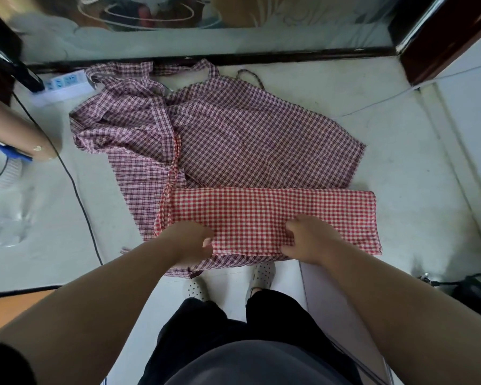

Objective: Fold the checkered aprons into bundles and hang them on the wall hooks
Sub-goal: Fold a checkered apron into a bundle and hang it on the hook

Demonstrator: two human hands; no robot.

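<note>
Left hand (190,243) and right hand (308,240) were both curled on the near edge of the red apron (272,209), fingers bent tight into the cloth. The red apron lay folded in a long strip on top of the dark aprons (247,134), on the white surface (400,162). Its right end had no hand on it, so it could flop open at the next fold. The red strap (175,159) (it ran up over the dark cloth) might snag & drag a dark apron along w/ it. No wall hooks in view.
</note>
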